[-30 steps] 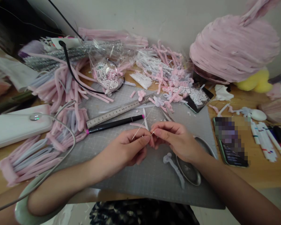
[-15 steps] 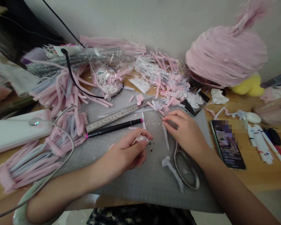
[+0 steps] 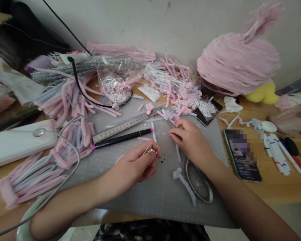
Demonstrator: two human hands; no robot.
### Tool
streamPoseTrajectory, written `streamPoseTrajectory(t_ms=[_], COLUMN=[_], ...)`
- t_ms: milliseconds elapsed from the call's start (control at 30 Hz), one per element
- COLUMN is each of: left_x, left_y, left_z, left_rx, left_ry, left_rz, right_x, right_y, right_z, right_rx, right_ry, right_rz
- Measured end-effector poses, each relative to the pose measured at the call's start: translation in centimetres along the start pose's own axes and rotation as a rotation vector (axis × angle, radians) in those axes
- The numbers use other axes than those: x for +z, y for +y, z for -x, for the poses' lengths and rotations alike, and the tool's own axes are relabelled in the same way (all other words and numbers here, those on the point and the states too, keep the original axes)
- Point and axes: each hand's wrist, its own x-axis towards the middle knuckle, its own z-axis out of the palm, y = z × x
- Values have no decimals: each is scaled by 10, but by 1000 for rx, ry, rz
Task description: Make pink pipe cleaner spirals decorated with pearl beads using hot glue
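My left hand (image 3: 142, 160) is closed over the grey cutting mat (image 3: 130, 195), pinching a thin pale wire (image 3: 155, 135). The wire slants up to the right towards the pink and grey fuzzy stem pieces (image 3: 167, 114). White pearl beads (image 3: 152, 151) show at the fingertips of the same hand. To the right, thumb and forefinger of my right hand (image 3: 188, 137) are pressed together; whatever lies between them is too small to tell. Under that wrist lie scissors (image 3: 207, 197), their blades mostly hidden. Beside the handles rests a looped grey fuzzy stem (image 3: 184, 183).
A steel ruler (image 3: 125, 124) and a black marker (image 3: 122, 139) lie left of centre. Behind them are bead bags (image 3: 115, 90) and pink stems (image 3: 62, 103). A phone (image 3: 242, 155) and white pens (image 3: 278, 154) lie right, below a big pink bundle (image 3: 238, 63).
My right hand has drawn slightly left and down, its fingertips closer together. Fewer beads show at my left fingertips. The whole view has shifted a little.
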Motion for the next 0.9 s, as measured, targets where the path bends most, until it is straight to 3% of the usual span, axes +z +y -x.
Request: streamPoseTrajectory(t_ms=[133,233,333,500,900], left_x=[0,-1,-2,-2,-1], left_y=[1,2,3,4,7], left_z=[0,-2,-3,-2,1], left_rx=[3,9,11,34,37], left_ry=[3,4,-2,-9,4], left_rz=[-53,-82,-94,-132,-136], right_x=[-4,-7,-9,-10,-9], right_y=[-12,-24,-31,-32,-28], right_z=[4,10,15,15,19], right_rx=[-36,-21,26,88,12], right_ry=[27,-39,-105,-144,-97], right_rz=[-364,-726,-883,-985,-897])
